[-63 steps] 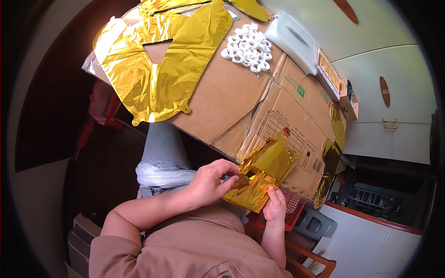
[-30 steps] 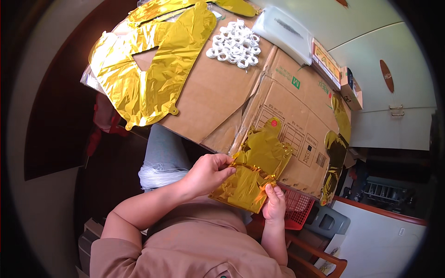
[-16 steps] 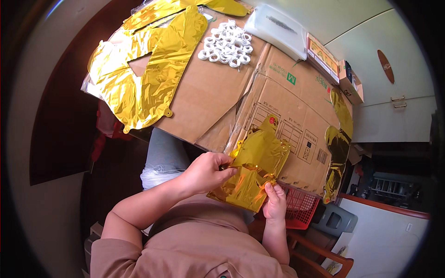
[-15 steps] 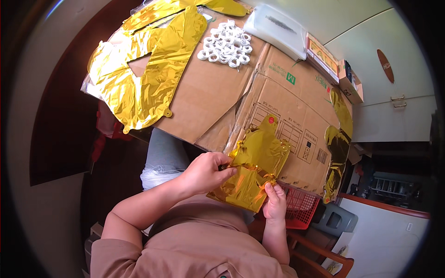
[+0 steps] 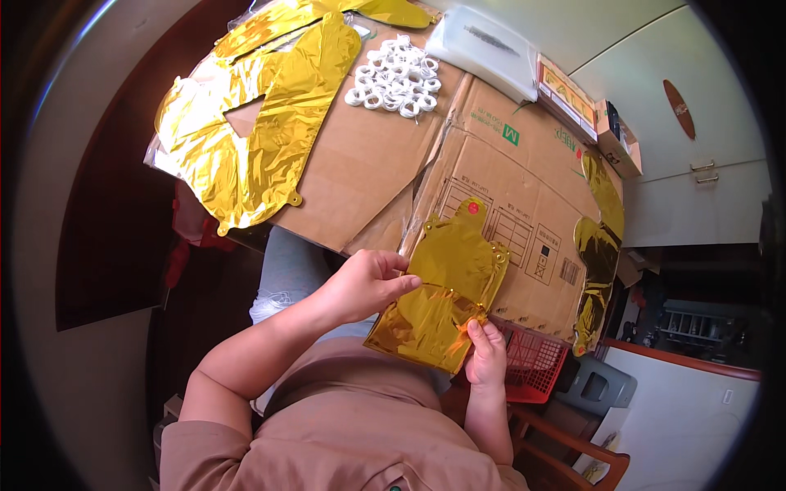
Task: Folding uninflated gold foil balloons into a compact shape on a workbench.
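Observation:
A gold foil balloon [image 5: 449,260], folded flat, lies partly on the cardboard and partly over its front edge above my lap. A red dot marks its far tip. My left hand [image 5: 364,286] pinches its left edge, thumb toward the middle. At the right edge my right hand [image 5: 485,352] grips the foil between thumb and fingers, beside a crumpled orange-gold bit. The foil's near part hangs between the hands. Larger gold foil balloons [image 5: 286,139] are spread at the far left. Another gold foil piece [image 5: 594,270] lies along the cardboard's right edge.
Flattened brown cardboard [image 5: 360,180] covers the table. White coiled rings [image 5: 397,78] sit in a cluster toward the back. Beyond are a clear plastic bag [image 5: 483,51], a box [image 5: 566,98] and a small open carton [image 5: 618,139]. A red basket [image 5: 534,366] stands below at right.
The foil's far part now lies flatter and smoother, its raised left side folded down. My left hand has moved slightly away from me; my right hand stays nearly in place.

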A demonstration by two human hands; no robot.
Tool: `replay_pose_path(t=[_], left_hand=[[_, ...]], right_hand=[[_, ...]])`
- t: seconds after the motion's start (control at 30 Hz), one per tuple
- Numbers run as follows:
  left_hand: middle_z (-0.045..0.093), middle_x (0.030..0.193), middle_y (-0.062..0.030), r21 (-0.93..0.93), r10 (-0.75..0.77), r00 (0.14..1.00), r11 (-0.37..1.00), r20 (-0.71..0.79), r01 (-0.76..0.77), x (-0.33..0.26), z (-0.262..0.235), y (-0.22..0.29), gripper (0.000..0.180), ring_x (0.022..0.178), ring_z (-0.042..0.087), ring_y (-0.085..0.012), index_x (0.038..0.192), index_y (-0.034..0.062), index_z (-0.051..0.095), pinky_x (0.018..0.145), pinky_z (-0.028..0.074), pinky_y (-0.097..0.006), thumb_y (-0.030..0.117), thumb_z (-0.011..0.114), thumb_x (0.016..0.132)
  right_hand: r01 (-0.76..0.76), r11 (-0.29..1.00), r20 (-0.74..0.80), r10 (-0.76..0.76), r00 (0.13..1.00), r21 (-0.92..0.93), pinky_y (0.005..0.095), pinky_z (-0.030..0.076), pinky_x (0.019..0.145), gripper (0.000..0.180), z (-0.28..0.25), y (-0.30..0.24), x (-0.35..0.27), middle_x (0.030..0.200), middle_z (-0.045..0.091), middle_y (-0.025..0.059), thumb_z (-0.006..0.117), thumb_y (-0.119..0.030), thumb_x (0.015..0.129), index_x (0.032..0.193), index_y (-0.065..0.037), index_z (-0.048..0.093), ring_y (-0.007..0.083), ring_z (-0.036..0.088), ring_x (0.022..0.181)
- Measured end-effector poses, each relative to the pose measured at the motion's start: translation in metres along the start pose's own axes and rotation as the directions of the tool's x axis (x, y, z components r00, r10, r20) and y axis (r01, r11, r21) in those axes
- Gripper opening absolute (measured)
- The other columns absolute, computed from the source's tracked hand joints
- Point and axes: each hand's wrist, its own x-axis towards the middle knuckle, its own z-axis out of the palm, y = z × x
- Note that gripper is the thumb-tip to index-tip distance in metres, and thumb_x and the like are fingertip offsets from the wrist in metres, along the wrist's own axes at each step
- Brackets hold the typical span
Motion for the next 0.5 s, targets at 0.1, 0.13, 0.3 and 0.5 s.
replay_pose_path(t=[0.1,0.13,0.3,0.5], left_hand=[[0.068,0.083,0.0004,-0.113,-0.009,0.999,0.993,0.049,0.014,-0.002,-0.005,-0.006,0.023,0.068,0.057,-0.0027,0.110,-0.0013,0.067,0.060,0.048,-0.022,0.011,0.074,0.092],[0.068,0.085,0.0001,-0.173,0.023,0.999,0.985,0.039,-0.016,-0.002,-0.002,-0.017,0.021,0.069,0.057,-0.0024,0.108,-0.0008,0.067,0.061,0.049,-0.022,0.009,0.074,0.091],[0.069,0.092,-0.0013,0.105,0.070,0.995,0.992,-0.066,-0.063,-0.013,-0.002,-0.026,0.018,0.075,0.059,-0.0026,0.102,-0.0005,0.066,0.067,0.050,-0.021,0.004,0.076,0.088],[0.070,0.083,-0.0022,0.248,0.125,0.988,0.963,-0.085,-0.101,-0.014,0.001,-0.005,0.030,0.076,0.060,-0.0028,0.115,-0.0035,0.065,0.067,0.050,-0.022,0.008,0.075,0.089]], right_hand=[[0.009,1.000,-0.009,-0.010,1.000,-0.015,0.0253,0.045,0.088,0.016,-0.003,0.002,0.000,0.099,0.071,-0.0003,0.068,-0.016,0.097,0.102,-0.002,0.073,0.0075,0.060,0.091],[0.013,1.000,-0.007,-0.013,1.000,-0.021,0.0251,0.045,0.088,0.016,-0.003,0.002,-0.001,0.099,0.071,-0.0004,0.068,-0.016,0.097,0.102,-0.002,0.073,0.0073,0.060,0.091],[0.008,1.000,-0.004,-0.008,1.000,-0.019,0.0248,0.045,0.088,0.016,-0.003,0.003,-0.001,0.099,0.070,-0.0007,0.068,-0.016,0.097,0.102,-0.002,0.073,0.0068,0.059,0.091],[0.020,1.000,0.012,-0.020,1.000,-0.007,0.0257,0.045,0.090,0.017,0.001,0.000,-0.001,0.102,0.071,0.0008,0.067,-0.015,0.098,0.106,-0.001,0.072,0.0081,0.061,0.094]])
